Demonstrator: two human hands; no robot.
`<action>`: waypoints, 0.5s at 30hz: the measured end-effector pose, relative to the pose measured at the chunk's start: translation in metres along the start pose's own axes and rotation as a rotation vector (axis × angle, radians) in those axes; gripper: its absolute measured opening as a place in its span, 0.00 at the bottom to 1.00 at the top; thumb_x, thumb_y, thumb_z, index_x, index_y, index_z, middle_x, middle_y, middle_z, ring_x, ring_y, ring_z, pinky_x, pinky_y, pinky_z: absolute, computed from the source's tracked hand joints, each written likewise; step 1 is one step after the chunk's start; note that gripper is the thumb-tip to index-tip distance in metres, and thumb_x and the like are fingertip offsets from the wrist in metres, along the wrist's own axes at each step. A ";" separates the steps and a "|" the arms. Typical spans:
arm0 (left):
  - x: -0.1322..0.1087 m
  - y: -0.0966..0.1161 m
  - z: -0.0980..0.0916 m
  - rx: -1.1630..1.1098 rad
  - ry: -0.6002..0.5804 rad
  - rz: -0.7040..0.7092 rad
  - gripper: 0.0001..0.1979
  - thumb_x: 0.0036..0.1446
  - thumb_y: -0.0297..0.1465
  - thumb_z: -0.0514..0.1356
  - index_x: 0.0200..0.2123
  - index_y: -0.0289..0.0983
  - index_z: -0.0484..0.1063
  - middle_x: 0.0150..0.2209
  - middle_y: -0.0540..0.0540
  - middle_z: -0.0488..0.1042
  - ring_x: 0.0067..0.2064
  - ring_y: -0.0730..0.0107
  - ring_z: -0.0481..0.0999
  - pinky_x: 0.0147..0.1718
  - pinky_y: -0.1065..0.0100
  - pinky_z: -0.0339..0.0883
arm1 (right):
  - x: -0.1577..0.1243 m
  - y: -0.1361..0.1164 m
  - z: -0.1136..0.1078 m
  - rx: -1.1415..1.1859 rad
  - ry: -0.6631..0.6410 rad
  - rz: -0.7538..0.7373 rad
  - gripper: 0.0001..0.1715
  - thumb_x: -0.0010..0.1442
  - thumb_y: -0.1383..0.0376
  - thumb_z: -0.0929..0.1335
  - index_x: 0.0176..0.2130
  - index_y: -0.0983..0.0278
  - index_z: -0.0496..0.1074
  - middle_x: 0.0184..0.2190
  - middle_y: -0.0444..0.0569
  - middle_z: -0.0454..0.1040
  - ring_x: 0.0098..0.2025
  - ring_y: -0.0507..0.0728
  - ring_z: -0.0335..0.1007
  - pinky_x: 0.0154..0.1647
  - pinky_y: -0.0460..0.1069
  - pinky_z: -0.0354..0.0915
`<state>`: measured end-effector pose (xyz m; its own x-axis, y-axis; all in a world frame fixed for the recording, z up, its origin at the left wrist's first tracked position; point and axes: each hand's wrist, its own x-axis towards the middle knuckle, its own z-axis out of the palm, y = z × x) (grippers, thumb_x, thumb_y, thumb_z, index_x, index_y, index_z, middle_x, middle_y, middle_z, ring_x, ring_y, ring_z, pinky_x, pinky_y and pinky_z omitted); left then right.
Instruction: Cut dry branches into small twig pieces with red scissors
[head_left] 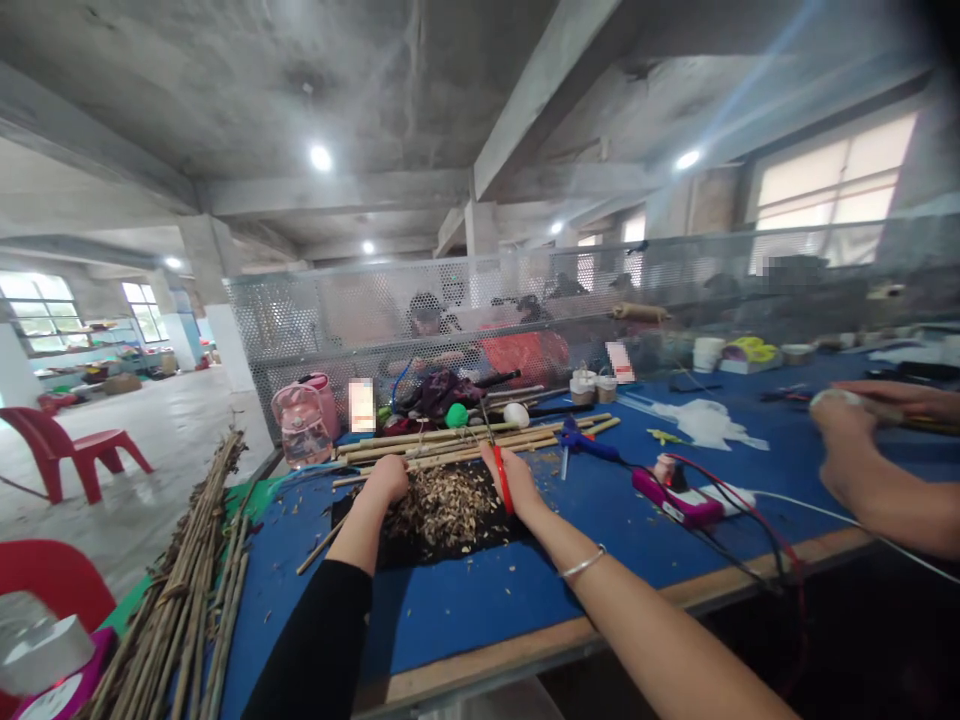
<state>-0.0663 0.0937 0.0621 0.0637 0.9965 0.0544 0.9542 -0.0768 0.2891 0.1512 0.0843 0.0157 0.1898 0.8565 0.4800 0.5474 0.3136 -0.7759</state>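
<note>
Red-handled scissors [502,482] are in my right hand [519,480], with its fingers closed round the handles and the blades pointing away from me. My left hand [388,482] is closed at the left side of a heap of pale brown chips [450,505], and what its fingers grip is hidden. A thin stick [319,546] passes behind my left wrist; whether that hand holds it I cannot tell. Under the chips lies a black sheet [405,553]. Just beyond both hands, several long pale sticks [442,442] lie across the blue table [450,610].
Bundled brown stalks [184,580] lie at the left edge. A glue gun [589,440] and a purple power strip [679,500] with cables are to the right. Another person's hands [847,430] work at far right. A perforated metal screen [337,320] stands behind.
</note>
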 end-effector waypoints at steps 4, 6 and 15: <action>0.029 -0.002 0.013 0.011 -0.043 0.032 0.21 0.38 0.18 0.56 0.40 0.31 0.73 0.39 0.34 0.75 0.43 0.56 0.72 0.43 0.65 0.61 | 0.019 0.009 -0.002 -0.040 -0.123 -0.087 0.28 0.52 0.43 0.57 0.18 0.62 0.60 0.17 0.45 0.66 0.24 0.54 0.61 0.27 0.47 0.56; 0.040 -0.004 0.022 -0.008 -0.059 0.124 0.25 0.39 0.17 0.55 0.44 0.33 0.71 0.41 0.36 0.74 0.43 0.59 0.72 0.43 0.67 0.61 | 0.025 0.016 0.000 0.017 -0.138 -0.106 0.27 0.51 0.44 0.59 0.18 0.62 0.61 0.17 0.45 0.67 0.23 0.54 0.61 0.26 0.47 0.56; 0.064 -0.008 0.026 -0.485 -0.376 0.234 0.29 0.40 0.18 0.47 0.49 0.33 0.66 0.36 0.44 0.75 0.34 0.71 0.73 0.34 0.71 0.65 | 0.019 0.026 -0.003 0.191 -0.181 0.004 0.24 0.47 0.44 0.63 0.23 0.62 0.61 0.19 0.43 0.63 0.23 0.52 0.57 0.25 0.46 0.56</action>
<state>-0.0626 0.1591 0.0385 0.4351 0.8888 -0.1441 0.6682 -0.2115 0.7133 0.1716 0.1075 0.0060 0.0329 0.9119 0.4091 0.3800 0.3672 -0.8490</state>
